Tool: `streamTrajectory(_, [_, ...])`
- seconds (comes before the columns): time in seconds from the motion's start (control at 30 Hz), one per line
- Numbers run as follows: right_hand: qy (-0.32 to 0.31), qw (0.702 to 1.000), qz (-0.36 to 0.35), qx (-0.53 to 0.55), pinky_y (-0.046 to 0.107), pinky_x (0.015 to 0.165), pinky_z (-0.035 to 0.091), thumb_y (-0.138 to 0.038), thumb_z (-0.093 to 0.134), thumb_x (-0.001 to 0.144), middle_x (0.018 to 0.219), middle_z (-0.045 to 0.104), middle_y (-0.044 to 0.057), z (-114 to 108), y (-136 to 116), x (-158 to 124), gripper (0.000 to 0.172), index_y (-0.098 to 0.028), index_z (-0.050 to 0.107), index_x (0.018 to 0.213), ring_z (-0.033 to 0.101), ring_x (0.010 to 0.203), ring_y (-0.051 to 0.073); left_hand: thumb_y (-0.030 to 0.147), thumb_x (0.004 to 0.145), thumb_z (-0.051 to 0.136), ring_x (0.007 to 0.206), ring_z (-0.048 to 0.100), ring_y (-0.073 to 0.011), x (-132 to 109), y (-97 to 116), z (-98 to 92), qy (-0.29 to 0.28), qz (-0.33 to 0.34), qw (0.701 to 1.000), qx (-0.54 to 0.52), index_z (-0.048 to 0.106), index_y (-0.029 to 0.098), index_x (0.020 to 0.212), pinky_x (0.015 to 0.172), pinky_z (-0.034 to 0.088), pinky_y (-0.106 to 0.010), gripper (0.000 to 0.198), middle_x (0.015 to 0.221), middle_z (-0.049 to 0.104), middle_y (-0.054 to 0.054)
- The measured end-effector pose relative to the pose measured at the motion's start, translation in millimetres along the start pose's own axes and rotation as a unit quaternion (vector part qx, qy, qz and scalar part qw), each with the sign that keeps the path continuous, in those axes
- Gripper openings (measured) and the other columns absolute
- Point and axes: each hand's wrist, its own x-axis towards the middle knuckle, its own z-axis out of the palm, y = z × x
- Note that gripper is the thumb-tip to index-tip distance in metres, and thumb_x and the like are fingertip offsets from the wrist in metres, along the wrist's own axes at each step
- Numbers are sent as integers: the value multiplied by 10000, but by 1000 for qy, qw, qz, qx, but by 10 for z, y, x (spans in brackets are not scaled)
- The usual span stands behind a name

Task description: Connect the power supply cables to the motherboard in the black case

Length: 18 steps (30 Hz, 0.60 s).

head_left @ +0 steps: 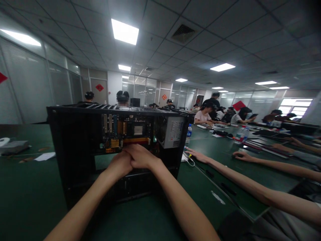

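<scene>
An open black computer case (57, 150) stands on the green table (32, 187) in front of me. Inside it are a motherboard with a square silver processor (138, 130), slots at its left, and a power supply (174, 132) at the upper right. My left hand (121, 164) and my right hand (140, 155) meet at the motherboard's lower edge, the right one partly over the left. Their fingers are bent and mostly hidden against the board, so whatever they touch or hold there cannot be made out.
Right of the case, a person's hand (199, 156) rests by a white cable, near a bottle (189, 131). Another person's hand (242, 156) lies farther right. A grey box (15, 147) and white paper (45, 156) are at the left. Several people sit farther back.
</scene>
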Motion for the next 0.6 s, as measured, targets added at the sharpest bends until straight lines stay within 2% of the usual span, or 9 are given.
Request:
streamTrajectory(0.27, [8,1000,22,16,346,902,503,-147,556,709,1131,709,121,-10,60,-27,494,-149,607,1200,657,1066,267,181,800,572,1040,696,-297,8,57,-99,1,21,1000,5,711,130,1072,903,516,-338,310,1095,732,-181])
streamTrajectory(0.37, [7,999,34,13,341,850,509,-164,550,691,1066,717,123,-20,72,-44,448,-141,620,1133,665,1007,272,163,772,584,1054,688,-290,10,72,-114,3,45,999,-14,723,146,1067,903,517,-327,326,1095,736,-164])
streamTrajectory(0.47, [18,999,35,22,348,873,499,-163,551,670,1050,715,118,-38,58,-57,388,-151,640,1048,652,1007,271,143,752,573,1056,685,-291,-20,91,-134,-6,84,996,-22,749,172,1001,899,520,-328,306,1064,749,-141])
streamTrajectory(0.6, [34,998,40,36,356,912,486,-161,570,657,1062,704,117,-28,58,-64,386,-152,656,1032,630,1037,269,150,748,540,985,706,-320,-79,126,-178,20,79,995,56,757,170,956,871,531,-384,301,1002,758,-154])
